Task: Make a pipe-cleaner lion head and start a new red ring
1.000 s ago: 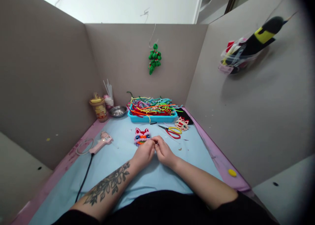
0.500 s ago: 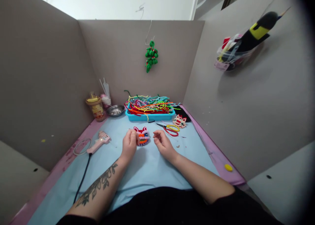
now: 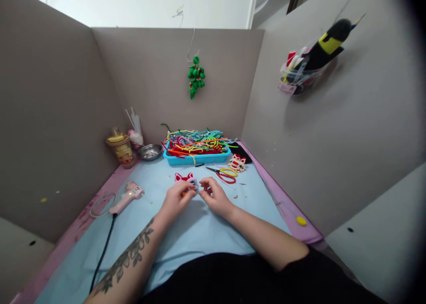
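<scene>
A small pink, red and orange figure (image 3: 185,178) of fuzzy stems lies on the blue cloth, partly covered by my left hand. My left hand (image 3: 178,198) is in front of it with thumb and fingers pinched together; what they hold, if anything, is too small to name. Close on the right is my right hand (image 3: 214,196), its fingers curled and thumb near the fingertips, a small gap from the left fingertips. Whether anything thin sits between the right fingers cannot be made out. Yellow-and-red-handled scissors (image 3: 226,174) lie beyond my right hand.
A blue tray (image 3: 199,159) of colourful stems stands at the back, a metal bowl (image 3: 149,152) and cup (image 3: 124,151) to its left. A pink glue gun (image 3: 127,198) with cord lies left. A cream-and-red figure (image 3: 237,163) is at back right, a yellow disc (image 3: 301,221) near the right edge.
My left hand has moved right, across the front of the figure, covering more of it, and is closer to my right hand. The whole view has shifted slightly.
</scene>
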### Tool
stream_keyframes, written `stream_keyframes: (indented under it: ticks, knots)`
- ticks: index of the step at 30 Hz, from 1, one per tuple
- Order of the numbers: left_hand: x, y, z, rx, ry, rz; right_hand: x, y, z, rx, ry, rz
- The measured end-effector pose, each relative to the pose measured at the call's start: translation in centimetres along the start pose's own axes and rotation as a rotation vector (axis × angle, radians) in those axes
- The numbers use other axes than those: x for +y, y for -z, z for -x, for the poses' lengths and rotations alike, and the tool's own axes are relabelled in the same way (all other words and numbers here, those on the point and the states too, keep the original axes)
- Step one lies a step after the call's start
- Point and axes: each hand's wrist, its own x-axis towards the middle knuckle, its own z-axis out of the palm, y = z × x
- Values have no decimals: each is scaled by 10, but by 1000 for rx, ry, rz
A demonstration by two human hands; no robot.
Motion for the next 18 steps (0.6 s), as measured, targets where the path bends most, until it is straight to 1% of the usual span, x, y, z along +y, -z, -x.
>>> stream_keyframes:
  ticks: [1,4,7,11,14,18]
  knots:
    - [5,-8,2,-55,4,17,1,0,0,-9,5,-4]
    - [12,-23,7,-76,13,16,2,-1,1,-35,17,-4]
    - [12,-27,8,-57,1,-55,2,-4,2,-42,14,3]
    - [13,-27,9,-26,41,-91,4,-7,2,-8,-1,1]
    - [16,-27,7,-43,142,9,6,-7,2,20,-20,-1]
    - [20,-24,4,-82,321,244,6,-6,1,46,-36,-9]
